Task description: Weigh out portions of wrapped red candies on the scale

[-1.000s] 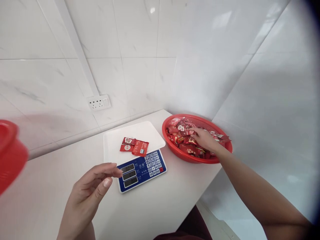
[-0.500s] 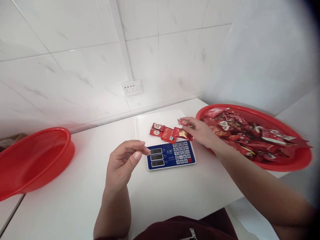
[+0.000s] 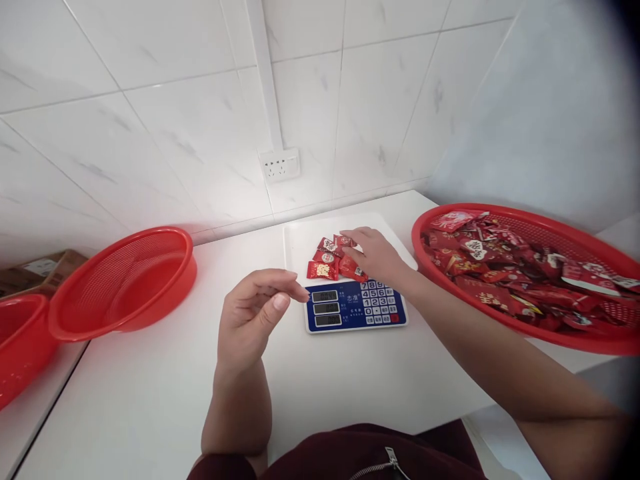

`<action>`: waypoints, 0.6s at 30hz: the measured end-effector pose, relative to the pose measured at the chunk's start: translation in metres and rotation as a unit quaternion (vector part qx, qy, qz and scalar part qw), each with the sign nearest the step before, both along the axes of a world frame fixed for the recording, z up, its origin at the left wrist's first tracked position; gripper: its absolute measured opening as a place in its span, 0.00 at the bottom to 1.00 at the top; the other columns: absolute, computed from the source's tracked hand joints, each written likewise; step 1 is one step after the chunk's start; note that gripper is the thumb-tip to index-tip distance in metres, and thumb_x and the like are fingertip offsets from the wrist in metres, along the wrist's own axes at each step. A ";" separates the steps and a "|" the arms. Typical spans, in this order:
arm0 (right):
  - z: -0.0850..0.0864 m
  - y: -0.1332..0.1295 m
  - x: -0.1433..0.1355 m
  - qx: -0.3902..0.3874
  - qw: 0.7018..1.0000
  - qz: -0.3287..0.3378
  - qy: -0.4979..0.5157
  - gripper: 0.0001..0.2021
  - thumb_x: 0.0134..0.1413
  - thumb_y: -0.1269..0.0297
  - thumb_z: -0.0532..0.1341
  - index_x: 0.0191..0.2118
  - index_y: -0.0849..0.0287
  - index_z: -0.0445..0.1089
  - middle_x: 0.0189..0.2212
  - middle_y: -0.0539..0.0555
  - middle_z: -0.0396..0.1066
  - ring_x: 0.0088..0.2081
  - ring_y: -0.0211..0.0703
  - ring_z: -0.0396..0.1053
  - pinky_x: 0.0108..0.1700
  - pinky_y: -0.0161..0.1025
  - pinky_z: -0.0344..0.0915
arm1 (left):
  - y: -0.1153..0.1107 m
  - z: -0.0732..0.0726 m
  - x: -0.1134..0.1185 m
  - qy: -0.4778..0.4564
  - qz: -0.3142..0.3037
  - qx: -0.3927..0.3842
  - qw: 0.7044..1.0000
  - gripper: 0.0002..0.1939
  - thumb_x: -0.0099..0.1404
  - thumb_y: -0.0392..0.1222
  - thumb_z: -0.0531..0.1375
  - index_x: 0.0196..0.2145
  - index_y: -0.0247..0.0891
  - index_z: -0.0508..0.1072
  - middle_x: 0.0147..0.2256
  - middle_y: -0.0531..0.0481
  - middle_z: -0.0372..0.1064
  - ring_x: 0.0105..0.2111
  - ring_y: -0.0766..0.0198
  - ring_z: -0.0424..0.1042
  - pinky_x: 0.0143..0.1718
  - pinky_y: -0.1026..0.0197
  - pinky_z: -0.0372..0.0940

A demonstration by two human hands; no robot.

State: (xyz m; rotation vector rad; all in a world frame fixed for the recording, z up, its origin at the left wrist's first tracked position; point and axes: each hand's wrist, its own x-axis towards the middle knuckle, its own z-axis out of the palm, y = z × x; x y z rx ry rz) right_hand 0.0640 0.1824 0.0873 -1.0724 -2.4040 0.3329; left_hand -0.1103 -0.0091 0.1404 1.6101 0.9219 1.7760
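A weighing scale (image 3: 356, 307) with a blue keypad and displays stands on the table, its white pan (image 3: 300, 243) behind. Several small red packets (image 3: 323, 269) lie together on the pan. My right hand (image 3: 375, 257) reaches over them, with a red packet (image 3: 344, 241) between its thumb and fingertips, low against the others. To the left of the keypad, my left hand (image 3: 253, 317) hovers with loosely curved fingers, thumb apart and nothing held. Its fingertips are near the displays.
On the right, a red basket (image 3: 425, 230) holds many red packets. Another red basket (image 3: 173, 280) stands at left, with a further red container (image 3: 25, 347) and a cardboard box (image 3: 70, 267) beside it. A tiled wall with a socket (image 3: 280, 165) rises behind.
My right hand has moved left over the pan with the small packet. The packets on the pan now lie in a closer cluster. My view has shifted left; my left hand keeps its pose.
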 end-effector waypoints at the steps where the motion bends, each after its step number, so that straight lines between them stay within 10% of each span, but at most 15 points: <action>1: -0.002 0.001 -0.001 -0.005 1.000 0.008 -0.013 0.20 0.59 0.59 0.52 0.55 0.57 0.64 0.51 0.59 0.65 0.54 0.52 0.59 0.53 0.50 0.60 | 0.000 0.000 0.001 -0.002 -0.002 -0.003 1.000 0.10 0.65 0.39 0.57 0.44 0.44 0.73 0.32 0.51 0.74 0.33 0.65 0.74 0.36 0.62 0.69; 9: 0.014 -0.011 0.042 -0.023 1.000 -0.001 0.010 0.21 0.59 0.55 0.52 0.56 0.54 0.62 0.56 0.55 0.62 0.58 0.50 0.56 0.58 0.49 0.54 | -0.001 0.002 0.001 -0.008 0.021 -0.010 1.000 0.09 0.63 0.41 0.59 0.42 0.43 0.74 0.30 0.51 0.74 0.31 0.64 0.74 0.34 0.60 0.69; 18: 0.004 0.021 0.195 -0.129 0.911 -0.311 -0.236 0.21 0.53 0.64 0.61 0.52 0.65 0.67 0.48 0.69 0.69 0.47 0.56 0.68 0.40 0.45 0.60 | 0.011 0.002 0.005 -0.089 0.069 0.008 0.994 0.06 0.63 0.44 0.59 0.35 0.42 0.74 0.24 0.55 0.72 0.25 0.68 0.71 0.30 0.62 0.67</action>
